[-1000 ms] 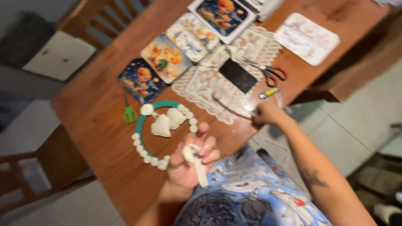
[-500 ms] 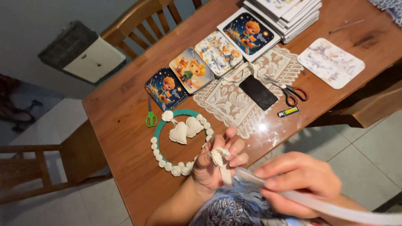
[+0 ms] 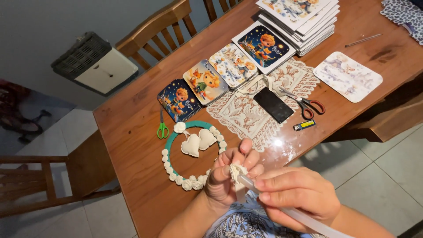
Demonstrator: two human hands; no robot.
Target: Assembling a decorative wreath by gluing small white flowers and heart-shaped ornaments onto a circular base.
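Centrally, at the near edge of the table (image 3: 132, 132), the left hand (image 3: 229, 178) pinches a small cream fabric rosette (image 3: 238, 171), its grip closed around the piece. The right hand (image 3: 297, 194) holds a translucent glue stick (image 3: 304, 217), grip wrapped shut on it, the tip touching the rosette. Just beside the left hand lies a teal ring (image 3: 191, 154) edged with cream rosettes, two cream hearts inside it. Green scissors (image 3: 162, 128) lie near the ring; a lace doily (image 3: 251, 110) carries a black phone (image 3: 273, 105).
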